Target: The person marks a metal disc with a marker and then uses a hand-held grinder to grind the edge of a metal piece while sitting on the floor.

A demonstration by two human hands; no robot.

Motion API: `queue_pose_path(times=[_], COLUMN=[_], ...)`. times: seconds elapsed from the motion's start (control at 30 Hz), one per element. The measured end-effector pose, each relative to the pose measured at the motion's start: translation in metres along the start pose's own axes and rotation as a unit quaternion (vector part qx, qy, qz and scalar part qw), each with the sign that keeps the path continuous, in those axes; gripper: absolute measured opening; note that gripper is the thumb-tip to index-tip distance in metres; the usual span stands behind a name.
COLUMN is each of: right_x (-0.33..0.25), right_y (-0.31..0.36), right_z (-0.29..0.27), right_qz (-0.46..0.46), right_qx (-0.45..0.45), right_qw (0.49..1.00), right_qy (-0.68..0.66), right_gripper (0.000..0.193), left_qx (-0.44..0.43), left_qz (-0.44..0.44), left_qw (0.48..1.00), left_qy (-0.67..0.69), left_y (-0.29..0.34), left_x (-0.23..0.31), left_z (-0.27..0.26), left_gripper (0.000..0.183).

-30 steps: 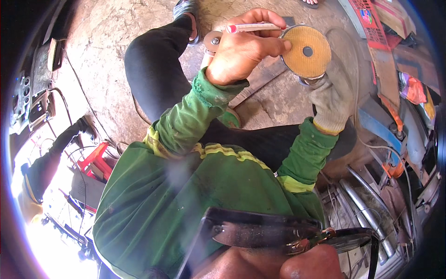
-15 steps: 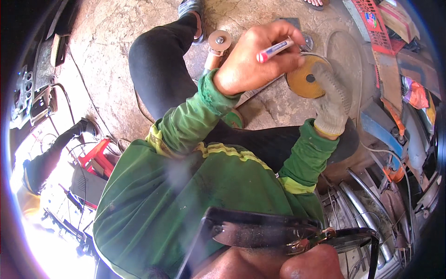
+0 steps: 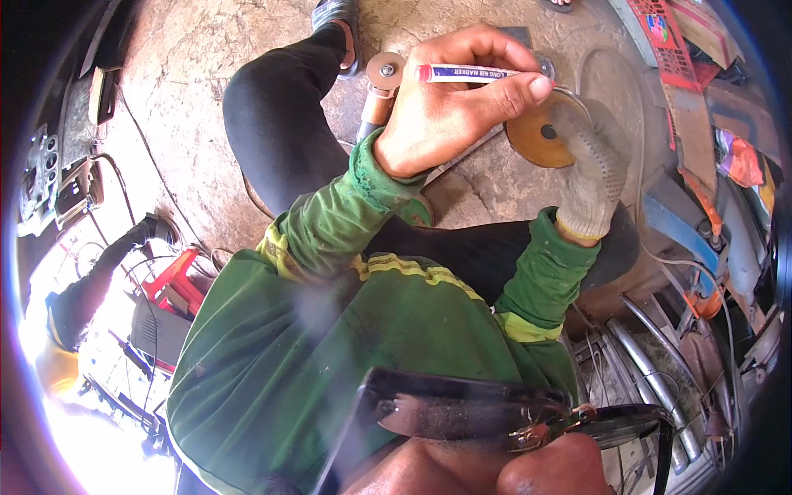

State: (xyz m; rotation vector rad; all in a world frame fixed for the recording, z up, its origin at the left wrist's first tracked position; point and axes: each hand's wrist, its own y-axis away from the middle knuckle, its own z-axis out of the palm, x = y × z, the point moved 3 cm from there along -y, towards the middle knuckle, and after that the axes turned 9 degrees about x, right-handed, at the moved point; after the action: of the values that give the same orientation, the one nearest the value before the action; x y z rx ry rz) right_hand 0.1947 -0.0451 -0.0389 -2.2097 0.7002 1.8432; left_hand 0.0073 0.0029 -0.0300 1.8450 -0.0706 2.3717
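My left hand (image 3: 462, 103) is bare and closed around a white marker with a red end (image 3: 458, 74). The marker lies nearly level across the fingers, and its right end is hidden by the thumb and fingertips. In a pale knitted glove, my right hand (image 3: 592, 177) grips a round yellow-brown disc (image 3: 528, 140) by its right side. The disc has a dark hole in the middle and a thin rim at its upper edge. Its face is close below and to the right of my left thumb. My gloved fingers are partly blurred.
A power tool with a round brown disc (image 3: 385, 71) stands left of my left hand. Part of a green round thing (image 3: 421, 210) shows by my leg. A hose (image 3: 642, 148) curves on the right, near a red plastic crate (image 3: 660, 41) and metal tubes (image 3: 648, 379).
My left hand has turned, bringing the marker from a slant to nearly level, and its thumb now reaches further right. The disc has shifted slightly left and tilted in my right hand.
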Motion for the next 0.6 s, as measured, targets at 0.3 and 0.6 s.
queue_pose_path(times=[0.3,0.6], right_x=[0.0024,0.004], right_y=[-0.0015,-0.0017], right_z=[-0.0011,-0.0018], right_qz=[-0.031,-0.006], right_qx=[-0.003,0.004], right_qw=[0.999,1.0], right_qy=[0.027,-0.019], right_gripper=[0.023,0.027], left_qx=[-0.007,-0.002], left_qz=[-0.002,-0.009], left_qw=[1.0,1.0], left_qy=[-0.012,-0.018], left_y=[0.0007,-0.0002], left_x=[-0.001,-0.002], left_z=[0.0039,0.0014], left_gripper=[0.027,0.024])
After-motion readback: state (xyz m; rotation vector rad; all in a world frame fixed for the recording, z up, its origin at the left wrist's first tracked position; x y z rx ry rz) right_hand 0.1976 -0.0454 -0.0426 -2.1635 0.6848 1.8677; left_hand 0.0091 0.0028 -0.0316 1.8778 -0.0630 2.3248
